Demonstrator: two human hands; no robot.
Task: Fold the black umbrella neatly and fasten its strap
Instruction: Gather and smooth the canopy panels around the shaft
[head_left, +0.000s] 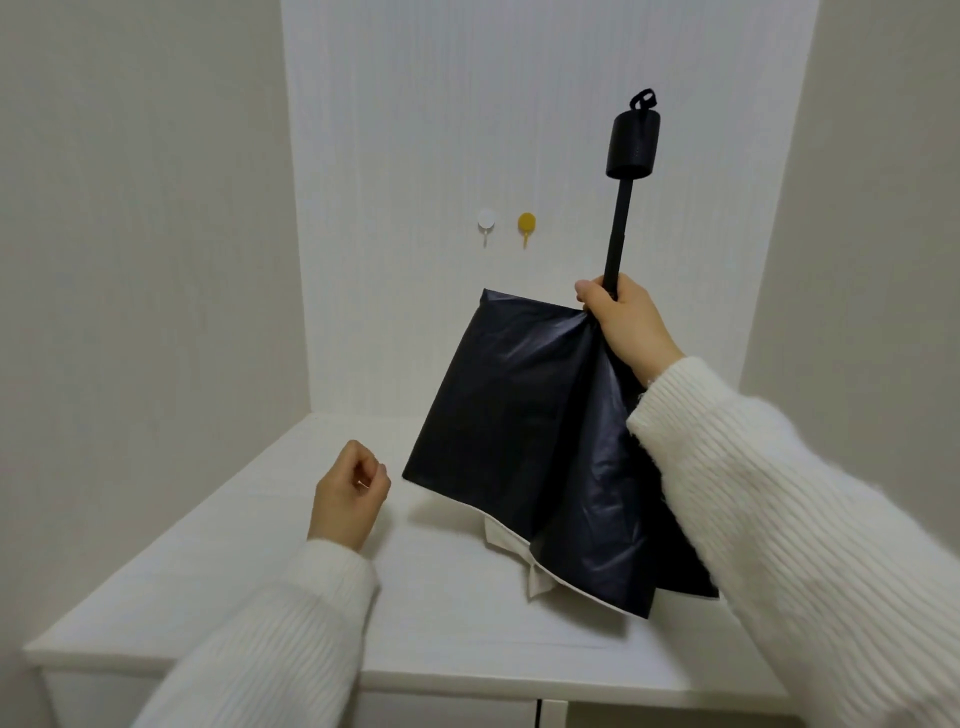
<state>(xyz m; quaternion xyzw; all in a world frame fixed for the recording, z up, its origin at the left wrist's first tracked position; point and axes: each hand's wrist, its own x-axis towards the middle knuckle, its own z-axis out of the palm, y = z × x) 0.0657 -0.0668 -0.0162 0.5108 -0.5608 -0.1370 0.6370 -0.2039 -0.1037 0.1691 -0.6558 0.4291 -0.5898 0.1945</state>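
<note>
Fingers first: we are seeing the right hand (626, 325) wrapped closed around the black umbrella (524, 441), gripping where the shaft (620, 228) meets the gathered top of the canopy, thumb pointing left across the rod. We are holding the umbrella handle-up, so the cylindrical handle (634, 146) with its small wrist loop (643, 100) is standing above the fist, tilted slightly to the right. Below the grip, the dark fabric is hanging loose in broad, unfolded panels, and its lower edge is reaching down toward the white table (291, 597); we cannot tell whether it is touching the surface. A pale lining (501, 538) is showing under the hem at the bottom.

The left hand (349, 496) is loosely curled, fingertips drawn in toward the palm, gripping nothing, and hovering just beside the canopy's lower left corner without touching it. Both arms are wearing fuzzy white sleeves (810, 519).

For room, we are finding the tabletop open to the left and front of the umbrella, with its front edge near us. Walls are closing in at the back and both sides. On the back wall, a white hook (485, 222) and a yellow hook (526, 224) are sitting side by side, left of the shaft and well apart from it.
</note>
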